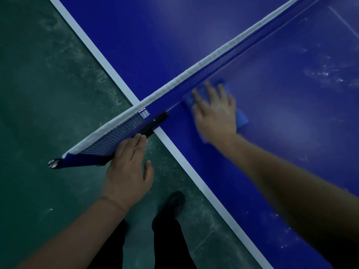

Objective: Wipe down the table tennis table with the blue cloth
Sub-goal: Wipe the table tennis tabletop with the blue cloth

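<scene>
1. Most of the blue cloth (241, 118) is hidden beneath the right hand (214, 115); only a blurred corner at the fingertips and a folded end past the hand's 3 o'clock side can be seen.
2. The right hand and cloth are smeared by motion blur, so the cloth's folds and edges cannot be made out.
3. Both forearms are cut off by the lower frame edges, and the table (291, 123) is cut off at the top and right.
4. The cloth's long axis appears to run from about 10 o'clock to 4 o'clock, roughly across the net's line; its full length cannot be told.
5. The cloth is laid flat on the table's blue surface, just beside the net (194, 78) on its near side, near the white side line (196, 177).
6. The right grip is spread flat, fingers straight and pointing toward 12 o'clock, pressed down on the cloth; nothing is curled round it.
7. The left hand (128, 169) is rested with straight fingers against the black net clamp (153, 126) at the table's edge, fingers pointing toward 1 o'clock; the grip is open, and nothing is clasped.
8. White smudges are seen on the table toward 2 o'clock.
9. A dark shoe (172, 205) and dark trouser legs are seen on the green floor (48, 94) at 6 o'clock.
</scene>
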A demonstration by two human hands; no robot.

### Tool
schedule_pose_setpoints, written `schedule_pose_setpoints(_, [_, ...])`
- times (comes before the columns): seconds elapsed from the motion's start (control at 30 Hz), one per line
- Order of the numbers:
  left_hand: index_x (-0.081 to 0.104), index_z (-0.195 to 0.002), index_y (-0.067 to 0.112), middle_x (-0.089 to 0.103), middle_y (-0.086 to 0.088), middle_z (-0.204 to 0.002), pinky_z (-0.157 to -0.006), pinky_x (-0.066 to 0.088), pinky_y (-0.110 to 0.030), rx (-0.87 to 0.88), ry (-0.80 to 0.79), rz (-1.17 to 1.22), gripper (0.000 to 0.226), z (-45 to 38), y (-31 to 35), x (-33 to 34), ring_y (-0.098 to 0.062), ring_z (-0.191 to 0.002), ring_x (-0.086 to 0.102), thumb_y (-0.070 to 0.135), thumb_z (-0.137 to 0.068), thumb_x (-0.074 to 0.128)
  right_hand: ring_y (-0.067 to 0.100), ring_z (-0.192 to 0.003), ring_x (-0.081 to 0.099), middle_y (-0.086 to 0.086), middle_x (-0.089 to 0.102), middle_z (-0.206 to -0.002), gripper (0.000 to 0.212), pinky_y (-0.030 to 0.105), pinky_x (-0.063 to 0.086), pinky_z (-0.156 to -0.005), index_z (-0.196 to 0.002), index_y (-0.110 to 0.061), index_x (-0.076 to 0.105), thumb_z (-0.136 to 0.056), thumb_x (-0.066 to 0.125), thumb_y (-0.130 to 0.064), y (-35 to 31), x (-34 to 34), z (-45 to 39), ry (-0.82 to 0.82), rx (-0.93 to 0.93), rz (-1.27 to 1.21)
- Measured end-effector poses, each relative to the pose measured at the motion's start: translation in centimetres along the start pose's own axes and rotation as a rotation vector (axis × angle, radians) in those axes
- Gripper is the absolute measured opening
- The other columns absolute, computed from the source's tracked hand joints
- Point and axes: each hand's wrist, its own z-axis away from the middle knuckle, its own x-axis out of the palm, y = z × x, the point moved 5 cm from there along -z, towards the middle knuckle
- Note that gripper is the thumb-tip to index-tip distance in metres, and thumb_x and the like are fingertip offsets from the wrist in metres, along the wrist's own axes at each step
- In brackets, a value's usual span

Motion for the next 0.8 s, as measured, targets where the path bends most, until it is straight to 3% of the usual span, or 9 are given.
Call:
schedule_pose_setpoints(0.1, [0.049, -0.137, -0.009, 0.053, -0.024, -0.136, -0.114, 0.033, -0.044, -0.011, 0.003, 0.007, 0.06, -0.1, 0.0, -0.2, -0.041, -0.124, 0.05, 0.025, -0.089, 0.04, 0.037, -0.145, 0.029, 0.003, 0.037, -0.158, 0.051, 0.057, 0.025, -0.113, -0.148, -0.035, 0.044, -0.104, 0.024, -0.051, -0.5, 0.3, 2.8, -0.077, -0.21, 0.016])
schedule_pose_setpoints(0.13, [0.049, -0.137, -0.009, 0.053, -0.024, -0.135, -0.114, 0.033, -0.044, -0.013, 0.002, 0.005, 0.06, -0.1, 0.0, -0.3, -0.041, -0.124, 0.05, 0.025, -0.088, 0.039, 0.038, -0.145, 0.029, 0.005, 0.036, -0.159, 0.052, 0.057, 0.026, -0.113, -0.148, -0.034, 0.044, -0.103, 0.024, -0.05, 1.1, 0.0, 1.6, -0.063, -0.171, 0.037])
schedule_pose_setpoints(0.23, [0.05, -0.136, -0.01, 0.054, -0.024, -0.135, -0.113, 0.036, -0.046, -0.012, 0.0, 0.005, 0.06, 0.0, 0.0, -0.4, -0.041, -0.124, 0.05, 0.024, -0.088, 0.04, 0.037, -0.15, 0.016, 0.003, 0.022, -0.165, 0.05, 0.058, 0.018, -0.117, -0.152, -0.036, 0.036, -0.104, 0.027, -0.045, 6.2, -1.1, -2.9, -0.04, 0.203, -0.002])
schedule_pose_setpoints(0.3, [0.05, -0.135, -0.01, 0.055, -0.025, -0.134, -0.111, 0.038, -0.047, -0.005, 0.009, 0.03, 0.059, -0.1, 0.0, -0.3, -0.042, -0.123, 0.051, 0.023, -0.088, 0.041, 0.04, -0.151, 0.009, 0.003, 0.018, -0.166, 0.049, 0.063, 0.011, -0.117, -0.151, -0.039, 0.035, -0.103, 0.028, -0.043, 5.2, -1.0, -3.1, -0.034, 0.298, -0.056])
schedule_pose_setpoints(0.43, [0.051, -0.134, -0.011, 0.055, -0.024, -0.133, -0.107, 0.041, -0.051, 0.003, 0.03, 0.067, 0.057, 0.0, -0.1, -0.2, -0.043, -0.121, 0.052, 0.02, -0.087, 0.045, 0.049, -0.148, 0.012, 0.009, 0.024, -0.163, 0.05, 0.067, 0.01, -0.116, -0.147, -0.04, 0.041, -0.1, 0.028, -0.048, -3.0, 0.5, 2.0, -0.074, -0.054, -0.024])
schedule_pose_setpoints(0.5, [0.051, -0.135, -0.01, 0.055, -0.024, -0.133, -0.109, 0.04, -0.049, 0.01, 0.032, 0.064, 0.057, 0.0, -0.1, -0.1, -0.042, -0.122, 0.052, 0.02, -0.087, 0.046, 0.048, -0.149, 0.012, 0.008, 0.025, -0.163, 0.049, 0.068, 0.009, -0.116, -0.147, -0.041, 0.042, -0.101, 0.026, -0.049, -3.9, 0.6, 3.3, -0.116, -0.159, -0.01])
schedule_pose_setpoints(0.67, [0.049, -0.136, -0.01, 0.054, -0.023, -0.135, -0.109, 0.041, -0.046, 0.02, 0.021, 0.068, 0.057, 0.1, -0.2, -0.1, -0.04, -0.124, 0.049, 0.02, -0.088, 0.046, 0.05, -0.149, 0.004, 0.01, 0.016, -0.165, 0.044, 0.071, 0.005, -0.116, -0.147, -0.04, 0.04, -0.104, 0.037, -0.036, -2.9, 0.2, -0.3, -0.092, 0.027, -0.007])
schedule_pose_setpoints(0.8, [0.05, -0.135, -0.011, 0.054, -0.024, -0.134, -0.107, 0.042, -0.049, 0.015, 0.029, 0.079, 0.055, 0.1, -0.2, -0.1, -0.041, -0.123, 0.05, 0.013, -0.085, 0.053, 0.051, -0.148, 0.005, 0.013, 0.023, -0.162, 0.043, 0.071, 0.004, -0.115, -0.144, -0.042, 0.043, -0.103, 0.041, -0.034, -5.4, 0.8, 0.5, -0.083, -0.108, 0.015])
